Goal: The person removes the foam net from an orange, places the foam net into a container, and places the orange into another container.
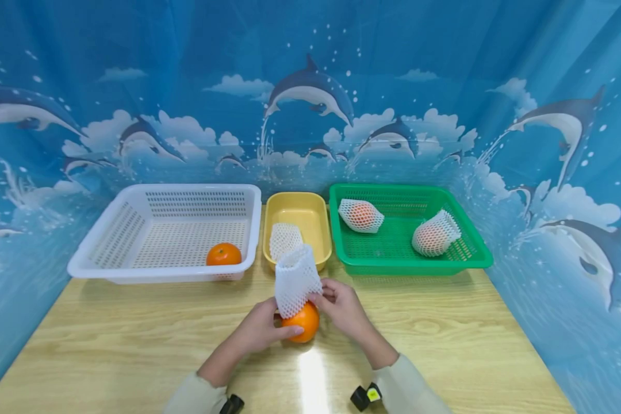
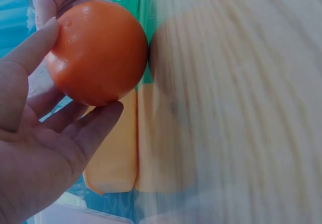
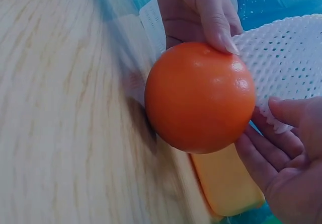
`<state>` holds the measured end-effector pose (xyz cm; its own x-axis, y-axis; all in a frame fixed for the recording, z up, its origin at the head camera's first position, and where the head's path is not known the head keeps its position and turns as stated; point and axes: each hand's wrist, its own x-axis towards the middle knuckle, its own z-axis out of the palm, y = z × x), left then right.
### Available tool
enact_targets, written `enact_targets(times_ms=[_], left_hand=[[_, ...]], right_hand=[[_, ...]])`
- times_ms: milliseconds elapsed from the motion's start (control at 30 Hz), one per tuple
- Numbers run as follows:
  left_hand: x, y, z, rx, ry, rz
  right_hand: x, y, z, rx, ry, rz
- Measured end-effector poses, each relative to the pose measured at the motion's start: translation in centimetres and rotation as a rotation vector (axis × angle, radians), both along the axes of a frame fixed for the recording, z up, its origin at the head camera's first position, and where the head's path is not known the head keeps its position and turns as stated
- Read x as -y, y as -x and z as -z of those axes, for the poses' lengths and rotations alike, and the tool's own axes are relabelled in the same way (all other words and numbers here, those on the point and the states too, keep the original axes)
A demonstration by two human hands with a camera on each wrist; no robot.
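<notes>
Low over the wooden table's middle, my left hand [image 1: 260,329] grips a bare orange [image 1: 302,325], thumb on one side and fingers round the other. In the left wrist view the orange [image 2: 98,53] shows smooth and glossy. A white foam net sleeve [image 1: 296,279] stands up from the orange's far side. My right hand [image 1: 341,305] pinches the edge of that sleeve. Seen from the right wrist, the right thumb presses on the netting [image 3: 284,63], while the right fingertips are close against the orange; the sleeve's edge lies beside the fruit.
A white basket [image 1: 108,270] at the left holds one bare orange [image 1: 223,254]. In the yellow tray [image 1: 318,213] at the centre lies another foam net [image 1: 284,238]. The green basket [image 1: 409,267] at the right holds two net-wrapped fruits [image 1: 362,216]. A dolphin-print curtain [image 1: 310,86] hangs behind.
</notes>
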<state>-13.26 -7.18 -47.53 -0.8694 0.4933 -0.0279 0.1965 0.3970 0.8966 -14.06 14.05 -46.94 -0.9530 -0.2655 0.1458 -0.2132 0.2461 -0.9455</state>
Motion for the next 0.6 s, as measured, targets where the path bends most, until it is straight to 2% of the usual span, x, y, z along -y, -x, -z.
enact_targets(times_ms=[267,600], left_hand=[[0.1,-0.4,-0.3,-0.058,-0.021,0.054],[0.4,-0.5,-0.7,-0.113,0.033,0.112]], right_hand=[[0.1,0.6,-0.5,0.025,0.073,0.054],[0.4,2.0,-1.9,-0.015,0.13,0.111]])
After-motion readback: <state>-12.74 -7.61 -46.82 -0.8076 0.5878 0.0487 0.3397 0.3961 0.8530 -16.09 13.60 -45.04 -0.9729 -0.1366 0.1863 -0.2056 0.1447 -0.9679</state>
